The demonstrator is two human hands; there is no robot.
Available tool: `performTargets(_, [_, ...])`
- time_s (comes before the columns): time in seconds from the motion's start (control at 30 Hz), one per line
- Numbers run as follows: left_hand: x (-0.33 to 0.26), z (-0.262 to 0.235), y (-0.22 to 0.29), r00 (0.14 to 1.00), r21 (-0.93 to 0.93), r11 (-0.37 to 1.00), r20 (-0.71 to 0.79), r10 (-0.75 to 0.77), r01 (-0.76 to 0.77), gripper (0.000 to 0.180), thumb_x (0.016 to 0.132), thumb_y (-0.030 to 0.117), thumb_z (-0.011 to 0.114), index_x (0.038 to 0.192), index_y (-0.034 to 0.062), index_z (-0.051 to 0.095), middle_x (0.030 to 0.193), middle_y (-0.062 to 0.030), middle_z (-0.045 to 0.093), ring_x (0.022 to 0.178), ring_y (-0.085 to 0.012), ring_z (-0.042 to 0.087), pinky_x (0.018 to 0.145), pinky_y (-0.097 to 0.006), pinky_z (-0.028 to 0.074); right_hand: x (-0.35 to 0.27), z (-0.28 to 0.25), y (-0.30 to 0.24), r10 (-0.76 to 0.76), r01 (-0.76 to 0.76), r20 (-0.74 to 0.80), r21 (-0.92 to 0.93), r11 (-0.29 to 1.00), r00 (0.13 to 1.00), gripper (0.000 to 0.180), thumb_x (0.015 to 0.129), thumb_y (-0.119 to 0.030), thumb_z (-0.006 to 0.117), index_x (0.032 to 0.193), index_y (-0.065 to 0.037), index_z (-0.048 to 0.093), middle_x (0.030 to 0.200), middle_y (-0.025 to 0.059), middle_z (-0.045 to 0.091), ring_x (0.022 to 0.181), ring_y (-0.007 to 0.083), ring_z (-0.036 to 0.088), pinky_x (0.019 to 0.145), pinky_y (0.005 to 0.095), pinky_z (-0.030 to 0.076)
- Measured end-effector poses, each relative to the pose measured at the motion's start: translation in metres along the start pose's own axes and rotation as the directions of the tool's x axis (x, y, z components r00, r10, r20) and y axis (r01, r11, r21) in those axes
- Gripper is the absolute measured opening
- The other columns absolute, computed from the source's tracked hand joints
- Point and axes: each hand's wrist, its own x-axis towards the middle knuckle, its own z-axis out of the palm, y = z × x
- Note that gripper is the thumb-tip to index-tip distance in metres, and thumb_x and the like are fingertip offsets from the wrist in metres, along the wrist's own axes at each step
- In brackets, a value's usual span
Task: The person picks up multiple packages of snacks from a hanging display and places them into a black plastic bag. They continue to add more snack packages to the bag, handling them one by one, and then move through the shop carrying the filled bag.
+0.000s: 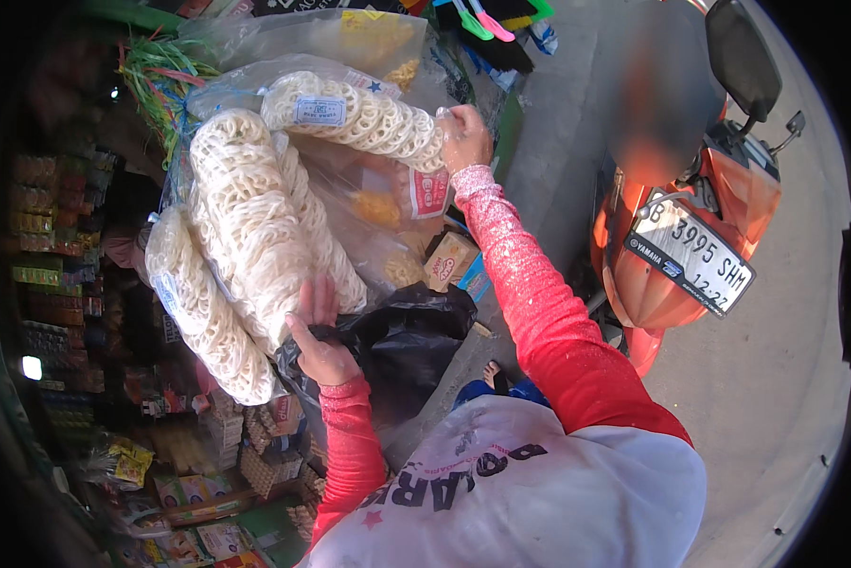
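Observation:
My right hand (pixel 465 139) grips the right end of a long clear pack of white ring-shaped crackers (pixel 369 114) with a small label, which lies across the upper middle. Lower down, my left hand (pixel 323 343) has its fingers stretched along the bottom of a larger clear pack of the same crackers (pixel 255 208). Black plastic from a black plastic bag (pixel 402 336) is caught between its thumb and fingers. The bag gapes to the right of that hand. A further narrow pack of ring crackers (pixel 208 312) hangs at the left.
Clear bags with yellow snacks (pixel 378 206) hang behind the crackers. Below them sits a small brown carton (pixel 451 260). Shelves of packaged goods (pixel 56 275) fill the left. An orange motorcycle (pixel 672 256) stands at the right, with a blurred figure (pixel 657 85) by it.

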Motion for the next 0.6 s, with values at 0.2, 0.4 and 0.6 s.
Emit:
performTargets(0.2, [0.006, 0.009, 0.012, 0.991, 0.089, 0.996, 0.135, 0.016, -0.029, 0.068, 0.104, 0.048, 0.020, 0.141, -0.0049, 0.040, 0.138, -0.0233, 0.051, 0.129, -0.0330, 0.050, 0.107, -0.041, 0.037, 0.106, 0.026, 0.065, 0.284, -0.081, 0.416, -0.442, 0.893, 0.864, 0.075, 0.083, -0.059, 0.059, 0.143, -0.017, 0.045, 0.152, 0.0204, 0.031, 0.141, 0.0362, 0.030, 0.115, 0.0410, 0.027])
performTargets(0.4, [-0.002, -0.006, 0.003, 0.999, 0.074, 0.997, 0.032, -0.009, 0.007, 0.068, 0.104, 0.049, 0.020, 0.139, -0.0046, 0.043, 0.137, -0.0230, 0.052, 0.126, -0.0328, 0.052, 0.105, -0.041, 0.039, 0.008, 0.006, 0.073, 0.249, -0.039, 0.553, -0.364, 0.931, 0.795, 0.085, 0.080, -0.064, 0.061, 0.148, -0.018, 0.039, 0.148, 0.0237, 0.037, 0.136, 0.0372, 0.039, 0.113, 0.0416, 0.032])
performTargets(0.6, [0.005, -0.047, 0.009, 0.988, 0.110, 0.992, -0.139, 0.071, -0.056, 0.064, 0.103, 0.053, 0.026, 0.136, 0.0038, 0.049, 0.134, -0.0187, 0.056, 0.116, -0.0311, 0.059, 0.090, -0.039, 0.050, -0.072, -0.044, 0.016, 0.050, 0.053, 0.681, -0.129, 0.990, 0.731, 0.073, 0.082, -0.062, 0.061, 0.136, -0.014, 0.054, 0.131, 0.0154, 0.056, 0.121, 0.0331, 0.054, 0.104, 0.0409, 0.041])
